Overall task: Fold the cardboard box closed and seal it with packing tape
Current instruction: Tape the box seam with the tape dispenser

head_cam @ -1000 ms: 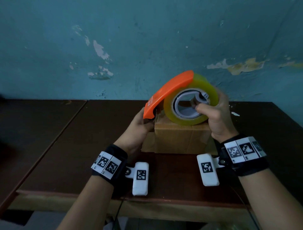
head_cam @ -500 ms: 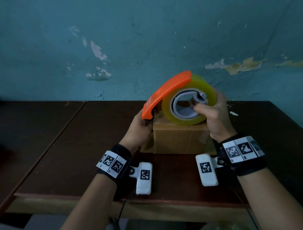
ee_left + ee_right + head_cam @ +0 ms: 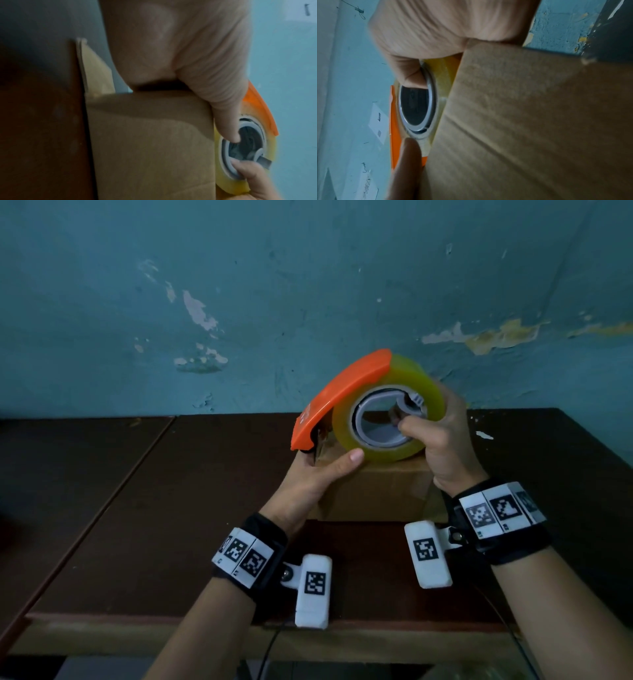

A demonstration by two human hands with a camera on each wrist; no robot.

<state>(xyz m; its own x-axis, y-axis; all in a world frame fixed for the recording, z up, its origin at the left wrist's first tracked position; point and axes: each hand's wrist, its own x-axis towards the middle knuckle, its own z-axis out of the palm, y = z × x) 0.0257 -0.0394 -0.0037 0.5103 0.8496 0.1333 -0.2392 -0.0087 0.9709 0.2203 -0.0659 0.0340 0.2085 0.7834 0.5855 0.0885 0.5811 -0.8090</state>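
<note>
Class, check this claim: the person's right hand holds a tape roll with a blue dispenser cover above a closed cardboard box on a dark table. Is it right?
One detail is wrong: the dispenser cover is orange, not blue, as the head view shows. The rest stands: the right hand holds the tape roll above the closed cardboard box on the dark table.

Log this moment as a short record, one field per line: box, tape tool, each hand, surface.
box: cardboard box, flaps down, on the table
tape tool: orange tape dispenser with a yellowish tape roll, on the box top
left hand: left hand at the dispenser's front end, thumb against the roll
right hand: right hand grips the roll's core
surface: dark wooden table
</note>
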